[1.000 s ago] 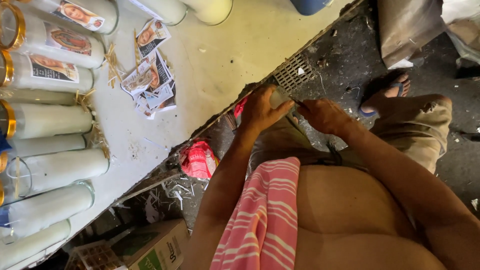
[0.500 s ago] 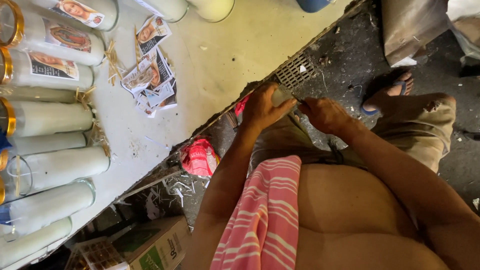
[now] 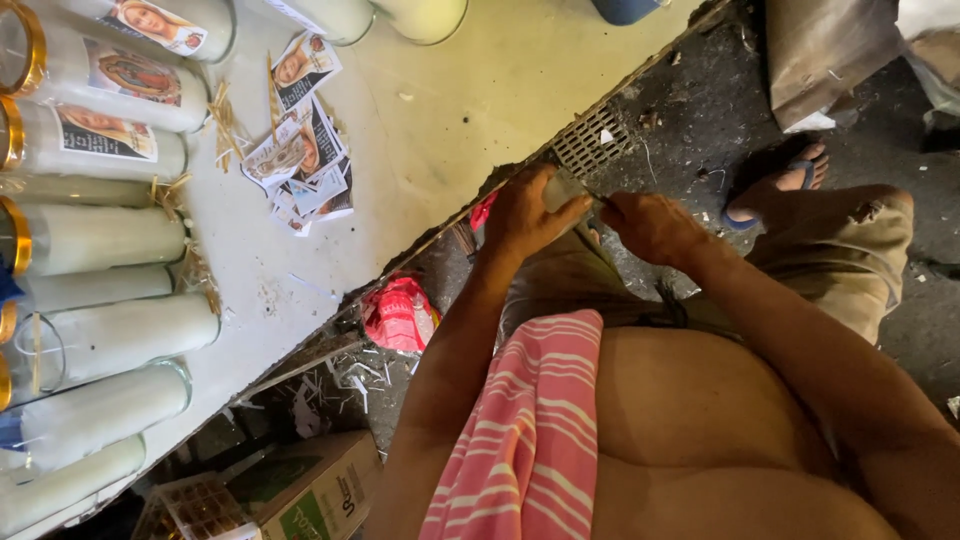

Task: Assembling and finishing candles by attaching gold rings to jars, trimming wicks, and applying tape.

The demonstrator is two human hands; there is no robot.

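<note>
Hands meet at centre frame, below the worktop edge: the left hand is closed around a small glass candle jar, and the right hand is clenched on something thin, probably a blade scraping the jar. Further careful turning seems needed.
</note>
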